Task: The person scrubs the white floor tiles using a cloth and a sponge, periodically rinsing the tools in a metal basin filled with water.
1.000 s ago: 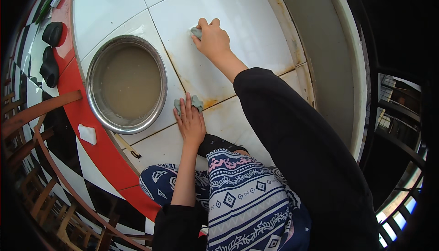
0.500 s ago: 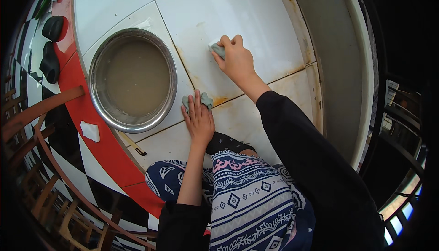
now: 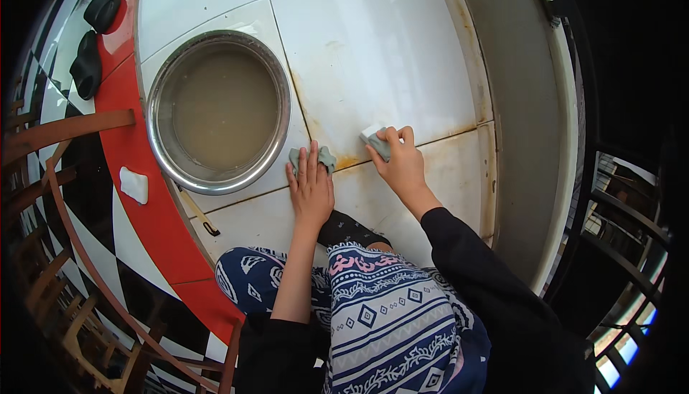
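Observation:
My right hand (image 3: 404, 166) is closed on a grey-green cloth (image 3: 377, 144) with a white edge, pinched between thumb and fingers. It presses this against the white tiled floor (image 3: 366, 57), just above a stained grout line. Flat on a crumpled grey-green cloth (image 3: 326, 158) lies my left hand (image 3: 312, 189), its fingers stretched out and pointing away from me. Orange-brown stains (image 3: 348, 161) show on the tiles between the two hands. Left of my left hand stands a round metal basin (image 3: 284, 118) of cloudy brownish water.
A red tiled edge (image 3: 154, 250) runs along the left, bearing a white folded pad (image 3: 134, 186) and black shoes (image 3: 87, 67). A brush-like tool (image 3: 201, 216) lies below the basin. Wooden chairs (image 3: 72, 130) stand at far left; a grey wall (image 3: 527, 121) rises on the right.
My right hand has moved toward me and slightly right across the tile, with the cloth still in it. My left hand stays on its cloth. The view has shifted slightly.

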Tool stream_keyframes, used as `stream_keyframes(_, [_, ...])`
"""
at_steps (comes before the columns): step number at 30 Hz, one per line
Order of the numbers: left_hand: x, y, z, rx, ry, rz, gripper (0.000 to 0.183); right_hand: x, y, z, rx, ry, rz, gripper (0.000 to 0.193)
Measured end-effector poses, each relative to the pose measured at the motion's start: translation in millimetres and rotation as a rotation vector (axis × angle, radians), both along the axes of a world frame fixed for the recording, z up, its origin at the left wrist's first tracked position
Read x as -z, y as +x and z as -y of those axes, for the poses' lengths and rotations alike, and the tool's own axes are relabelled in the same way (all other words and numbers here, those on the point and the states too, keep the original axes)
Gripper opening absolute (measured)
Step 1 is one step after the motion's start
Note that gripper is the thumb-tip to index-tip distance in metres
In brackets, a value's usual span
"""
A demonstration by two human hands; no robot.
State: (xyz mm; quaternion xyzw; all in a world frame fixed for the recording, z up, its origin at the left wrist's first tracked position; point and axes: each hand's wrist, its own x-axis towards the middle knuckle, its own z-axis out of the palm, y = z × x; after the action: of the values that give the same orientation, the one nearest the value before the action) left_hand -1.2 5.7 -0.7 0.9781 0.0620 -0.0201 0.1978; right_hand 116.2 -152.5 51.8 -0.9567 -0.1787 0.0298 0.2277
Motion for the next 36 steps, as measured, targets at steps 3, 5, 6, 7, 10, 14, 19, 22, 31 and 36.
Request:
stream_keyframes(3, [-2, -1, -2, -0.006, 0.004, -0.021, 0.029, 14, 44, -33, 0.021, 0.05, 0.092, 0.03])
stream_keyframes(5, [0, 1, -4, 0.003, 0.007, -0.024, 0.029, 20, 85, -63, 0.043, 0.063, 0.128, 0.03])
stream_keyframes(6, [0, 2, -2, 0.0, 0.003, -0.028, 0.03, 18, 102, -74, 0.055, 0.057, 0.133, 0.031])
stream_keyframes(7, [-1, 4, -1, 0.012, 0.002, -0.02, 0.03, 12, 115, -81, 0.067, 0.055, 0.142, 0.031])
stream_keyframes(10, [2, 5, 0, 0.034, 0.025, 0.008, 0.03, -3, 121, -81, 0.071, -0.071, -0.022, 0.032])
stream_keyframes(14, [0, -2, -9, 0.016, -0.011, 0.025, 0.03, -1, 20, -11, 0.014, -0.05, -0.074, 0.033])
stream_keyframes(19, [-8, 1, 0, 0.034, -0.063, -0.021, 0.031, 5, 5, 12, 0.058, -0.042, 0.016, 0.031])
stream_keyframes(22, [-8, 2, -2, 0.053, -0.032, -0.022, 0.033, 7, 51, -25, 0.158, -0.039, 0.027, 0.032])
stream_keyframes(31, [2, 1, -8, 0.03, 0.032, -0.055, 0.037, -4, 36, -16, 0.15, -0.06, -0.139, 0.035])
stream_keyframes(36, [-5, 3, -3, 0.04, -0.009, -0.092, 0.037, -4, -26, 29, 0.134, -0.054, -0.072, 0.033])
